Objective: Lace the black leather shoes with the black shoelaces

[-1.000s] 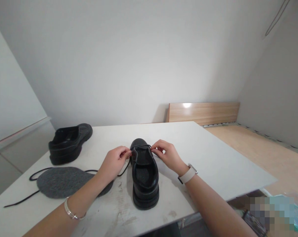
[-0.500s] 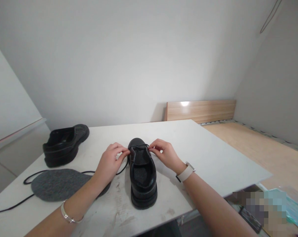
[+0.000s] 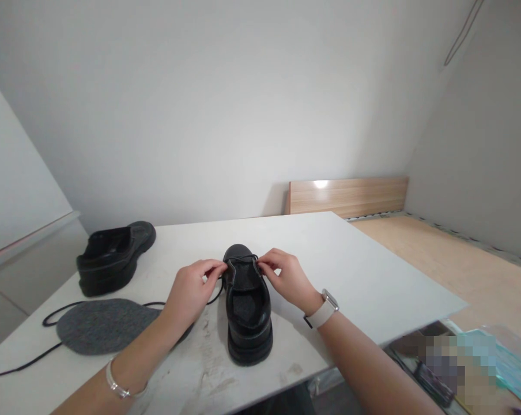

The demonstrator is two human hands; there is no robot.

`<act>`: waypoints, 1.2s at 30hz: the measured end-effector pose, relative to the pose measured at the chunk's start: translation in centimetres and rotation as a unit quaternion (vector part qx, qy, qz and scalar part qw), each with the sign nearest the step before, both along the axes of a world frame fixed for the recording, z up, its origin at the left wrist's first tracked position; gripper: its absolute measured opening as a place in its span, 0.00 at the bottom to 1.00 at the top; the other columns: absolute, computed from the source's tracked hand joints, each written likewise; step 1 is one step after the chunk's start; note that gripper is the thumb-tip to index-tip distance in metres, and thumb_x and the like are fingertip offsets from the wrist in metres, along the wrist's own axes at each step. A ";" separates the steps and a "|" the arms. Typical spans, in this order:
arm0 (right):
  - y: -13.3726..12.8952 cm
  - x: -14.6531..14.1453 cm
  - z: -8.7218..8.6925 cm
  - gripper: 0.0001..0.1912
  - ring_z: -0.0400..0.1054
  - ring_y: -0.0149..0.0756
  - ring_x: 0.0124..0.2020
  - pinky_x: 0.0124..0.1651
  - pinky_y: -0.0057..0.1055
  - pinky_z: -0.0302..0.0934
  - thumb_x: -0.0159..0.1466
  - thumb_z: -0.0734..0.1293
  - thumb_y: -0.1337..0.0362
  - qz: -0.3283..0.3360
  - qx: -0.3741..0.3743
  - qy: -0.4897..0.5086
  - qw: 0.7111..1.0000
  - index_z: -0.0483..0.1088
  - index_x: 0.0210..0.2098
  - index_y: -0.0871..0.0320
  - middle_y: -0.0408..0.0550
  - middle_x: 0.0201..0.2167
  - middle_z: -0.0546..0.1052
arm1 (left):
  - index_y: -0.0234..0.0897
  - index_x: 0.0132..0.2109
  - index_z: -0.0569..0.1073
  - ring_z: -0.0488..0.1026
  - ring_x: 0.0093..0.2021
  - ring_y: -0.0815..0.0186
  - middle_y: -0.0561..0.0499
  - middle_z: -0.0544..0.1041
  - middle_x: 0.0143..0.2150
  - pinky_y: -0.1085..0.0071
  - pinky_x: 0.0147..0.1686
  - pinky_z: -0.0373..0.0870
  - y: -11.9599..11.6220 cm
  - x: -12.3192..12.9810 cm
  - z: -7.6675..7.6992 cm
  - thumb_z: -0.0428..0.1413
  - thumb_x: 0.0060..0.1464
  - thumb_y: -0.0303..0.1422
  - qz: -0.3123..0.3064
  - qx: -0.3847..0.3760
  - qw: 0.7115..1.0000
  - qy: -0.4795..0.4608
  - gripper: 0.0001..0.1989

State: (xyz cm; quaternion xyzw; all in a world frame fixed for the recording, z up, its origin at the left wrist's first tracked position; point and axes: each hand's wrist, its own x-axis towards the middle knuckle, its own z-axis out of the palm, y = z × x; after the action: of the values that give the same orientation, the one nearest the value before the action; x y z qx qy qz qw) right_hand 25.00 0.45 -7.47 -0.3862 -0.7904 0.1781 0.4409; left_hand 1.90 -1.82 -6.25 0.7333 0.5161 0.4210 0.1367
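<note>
A black shoe (image 3: 249, 323) stands on the white table, its heel toward me and its toe pointing away. My left hand (image 3: 195, 285) pinches at the left edge of its lace opening, fingertips together. On the opposite edge, my right hand (image 3: 286, 276) has thumb and forefinger closed at the end of the lace (image 3: 243, 257) that crosses the shoe. What exactly lies between the fingertips of my left hand is too small to make out. More black lace hangs beside the shoe, near my left hand.
A second black shoe (image 3: 109, 259) rests at the table's back left. In front of it lies a grey felt insole (image 3: 105, 325) with a loose black lace (image 3: 29, 364) beside it. A wooden board (image 3: 347, 196) stands behind the white table (image 3: 351, 259).
The view has shifted slightly. Both hands remain at the sides of the shoe's opening, with hardly any movement against it.
</note>
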 end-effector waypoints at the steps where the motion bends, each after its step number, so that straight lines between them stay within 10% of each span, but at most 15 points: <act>1: -0.4 -0.2 0.4 0.12 0.69 0.32 0.32 0.36 0.29 0.62 0.70 0.63 0.66 -0.010 0.000 -0.007 1.000 0.76 0.33 0.60 0.48 0.30 0.75 | 0.39 0.36 0.81 0.80 0.37 0.58 0.48 0.84 0.38 0.65 0.40 0.72 -0.3 0.2 0.3 0.52 0.59 0.43 -0.004 -0.003 1.000 0.009 0.16; 6: -2.1 -1.3 2.4 0.19 0.68 0.34 0.33 0.37 0.30 0.61 0.70 0.63 0.52 -0.061 -0.051 -0.067 0.995 0.75 0.33 0.61 0.49 0.31 0.74 | 0.37 0.47 0.76 0.79 0.37 0.55 0.45 0.83 0.36 0.63 0.38 0.73 -1.6 1.6 1.7 0.56 0.56 0.48 0.013 -0.028 0.995 0.093 0.20; 11: -2.7 -2.1 3.4 0.05 0.69 0.38 0.36 0.41 0.32 0.61 0.65 0.65 0.68 -0.109 -0.046 -0.222 0.968 0.72 0.39 0.63 0.53 0.36 0.74 | 0.35 0.55 0.74 0.81 0.42 0.55 0.42 0.83 0.43 0.61 0.44 0.72 -0.8 1.8 2.7 0.47 0.57 0.26 0.005 -0.054 0.980 0.192 0.21; 21: -3.0 -3.3 4.0 0.20 0.72 0.42 0.35 0.35 0.33 0.62 0.60 0.60 0.75 -0.139 -0.020 -0.322 0.936 0.64 0.52 0.61 0.53 0.39 0.74 | 0.36 0.36 0.81 0.80 0.37 0.52 0.39 0.83 0.35 0.63 0.39 0.72 1.3 2.4 2.8 0.51 0.53 0.25 0.042 -0.035 0.951 0.306 0.13; 36: -2.5 -4.7 5.6 0.11 0.76 0.44 0.37 0.34 0.32 0.66 0.69 0.58 0.74 -0.141 -0.014 -0.403 0.904 0.71 0.43 0.62 0.57 0.39 0.76 | 0.36 0.27 0.78 0.78 0.32 0.53 0.42 0.78 0.27 0.64 0.33 0.72 1.1 4.0 3.8 0.55 0.53 0.26 0.073 -0.008 0.932 0.355 0.10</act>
State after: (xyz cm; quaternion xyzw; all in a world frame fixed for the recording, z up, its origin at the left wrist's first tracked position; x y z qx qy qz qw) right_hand 20.33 -2.01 -1.92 -0.5389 -0.8352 -0.0453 0.1001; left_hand 5.93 -0.71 -2.45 0.7941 0.5864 0.1380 -0.0806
